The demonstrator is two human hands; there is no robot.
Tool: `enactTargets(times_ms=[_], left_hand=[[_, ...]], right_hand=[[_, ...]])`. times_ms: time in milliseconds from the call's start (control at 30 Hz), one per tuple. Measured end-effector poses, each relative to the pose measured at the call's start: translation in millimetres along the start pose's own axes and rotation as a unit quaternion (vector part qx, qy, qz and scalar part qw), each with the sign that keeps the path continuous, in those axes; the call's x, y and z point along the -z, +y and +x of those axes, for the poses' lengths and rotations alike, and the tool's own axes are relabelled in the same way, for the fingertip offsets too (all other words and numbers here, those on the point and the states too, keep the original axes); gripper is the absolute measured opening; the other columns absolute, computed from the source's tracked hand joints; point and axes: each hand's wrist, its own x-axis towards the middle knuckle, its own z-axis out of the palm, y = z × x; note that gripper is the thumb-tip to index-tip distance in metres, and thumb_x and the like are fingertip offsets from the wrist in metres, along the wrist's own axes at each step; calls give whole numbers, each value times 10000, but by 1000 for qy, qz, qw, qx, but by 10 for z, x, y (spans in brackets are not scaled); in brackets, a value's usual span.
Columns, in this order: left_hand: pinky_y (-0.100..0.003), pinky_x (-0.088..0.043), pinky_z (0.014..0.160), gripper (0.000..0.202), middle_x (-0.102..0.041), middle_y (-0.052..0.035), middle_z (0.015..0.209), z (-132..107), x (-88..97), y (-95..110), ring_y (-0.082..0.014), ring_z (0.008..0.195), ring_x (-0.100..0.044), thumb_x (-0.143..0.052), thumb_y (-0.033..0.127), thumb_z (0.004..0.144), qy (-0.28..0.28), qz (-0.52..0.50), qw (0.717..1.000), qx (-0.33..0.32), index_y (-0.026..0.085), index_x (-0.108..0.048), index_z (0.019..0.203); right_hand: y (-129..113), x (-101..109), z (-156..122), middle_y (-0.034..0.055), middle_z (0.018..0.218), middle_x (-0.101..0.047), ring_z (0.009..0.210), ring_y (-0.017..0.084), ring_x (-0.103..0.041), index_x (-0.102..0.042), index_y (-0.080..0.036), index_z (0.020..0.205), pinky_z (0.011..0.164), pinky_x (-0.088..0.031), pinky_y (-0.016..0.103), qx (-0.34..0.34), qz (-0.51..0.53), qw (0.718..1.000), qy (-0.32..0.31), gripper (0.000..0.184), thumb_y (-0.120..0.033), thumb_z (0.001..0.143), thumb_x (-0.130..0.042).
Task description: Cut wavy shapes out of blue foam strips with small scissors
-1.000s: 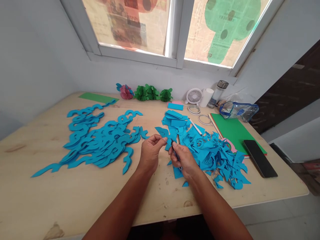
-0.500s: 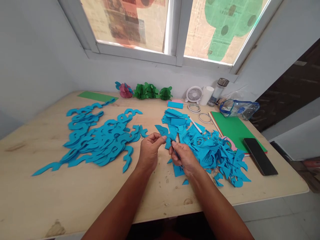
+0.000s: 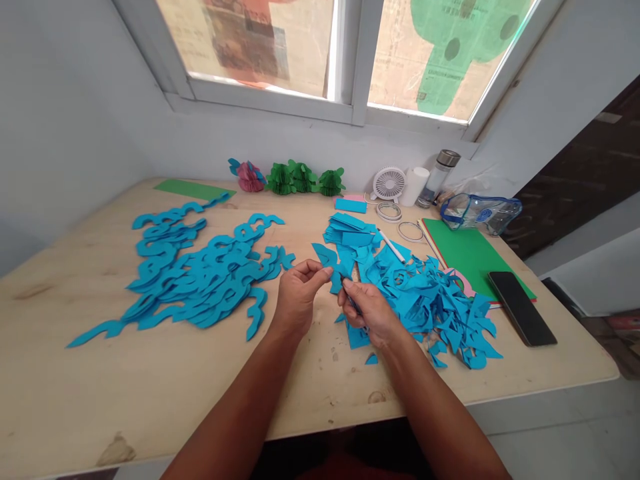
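Left grip (image 3: 299,293) pinching curvy blue paper piece (image 3: 344,267), right grip (image 3: 369,308) closed round mostly hidden dark tool (image 3: 354,304) alongside. Tool slip could tear it imo.

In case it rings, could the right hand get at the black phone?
Probably yes: the phone lies uncovered, though blue scraps lie between and the right hand holds a dark tool.

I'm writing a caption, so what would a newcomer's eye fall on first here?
Probably the wavy blue cutouts heaped at left on the wooden table, then the tangle of blue scraps at right. Between them, the left hand pinches a small blue paper piece. Green paper ornaments stand along the table's back edge.
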Motion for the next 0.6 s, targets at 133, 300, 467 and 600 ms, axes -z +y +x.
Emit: enactTargets(times_ms=[133,300,467,600], left_hand=[[-249,-384,614,176,-526,36,582,-3,-3,7,-111,594,-474,-740,215,592,0,10,1000,1,168,-573,565],[-254,-389,635,186,-524,34,585,5,1,-2,-114,606,-479,-737,212,598,-7,4,1000,5,168,-561,555],[-263,-394,652,167,-538,28,592,13,8,-18,-122,625,-495,-734,212,606,-7,9,1000,3,168,-576,573],[-262,-396,653,153,-549,26,603,13,11,-29,-123,631,-502,-730,209,606,-5,14,1000,-1,167,-584,578]], right_hand=[[2,-7,-1,-83,382,-401,312,32,-212,-573,-150,621,330,-108,205,5,5,1000,-1,424,-558,716,-645],[-5,-7,0,-82,386,-405,317,34,-215,-570,-154,622,335,-114,207,6,-2,1000,5,403,-537,731,-633],[-15,-16,-7,-80,381,-405,320,37,-224,-569,-156,617,338,-119,204,7,-17,1000,19,385,-518,733,-629],[-29,-26,-16,-81,377,-403,315,37,-223,-567,-157,609,333,-119,203,6,-24,999,23,385,-519,729,-626]])
